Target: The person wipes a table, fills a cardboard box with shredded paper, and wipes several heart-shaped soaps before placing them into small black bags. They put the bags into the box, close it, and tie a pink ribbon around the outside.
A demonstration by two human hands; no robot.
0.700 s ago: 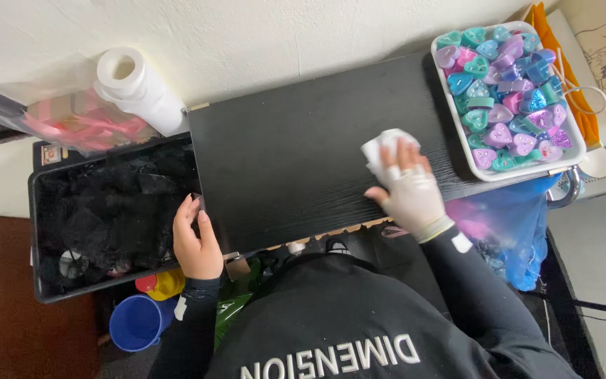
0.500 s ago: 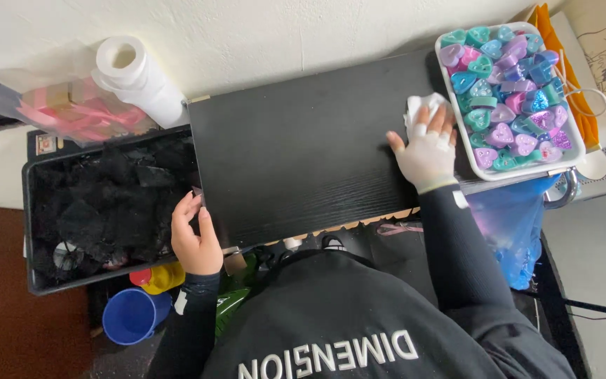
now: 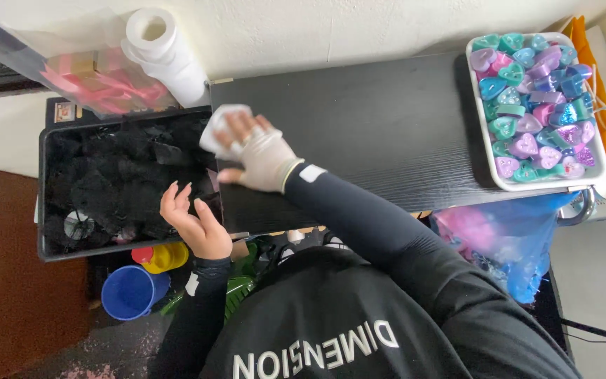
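Seen from above, a black wood-grain tabletop (image 3: 387,133) stands against a white wall (image 3: 331,28), and the gloved right hand (image 3: 264,158) presses a white cloth (image 3: 220,123) flat under its fingers at the table's nine o'clock edge. The bare left hand (image 3: 194,224) hovers loosely open, holding nothing, over a black bin (image 3: 117,182) of dark items further toward nine o'clock. A white tray (image 3: 489,147) of coloured heart-shaped pieces sits at the table's three o'clock end, and a paper-towel roll (image 3: 163,49) lies at eleven o'clock.

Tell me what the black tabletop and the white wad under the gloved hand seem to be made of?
The tabletop looks like wood or wood-look laminate, matte black, with fine grain lines. The wad under the right hand looks like soft paper or cloth, crumpled; which one is unclear.
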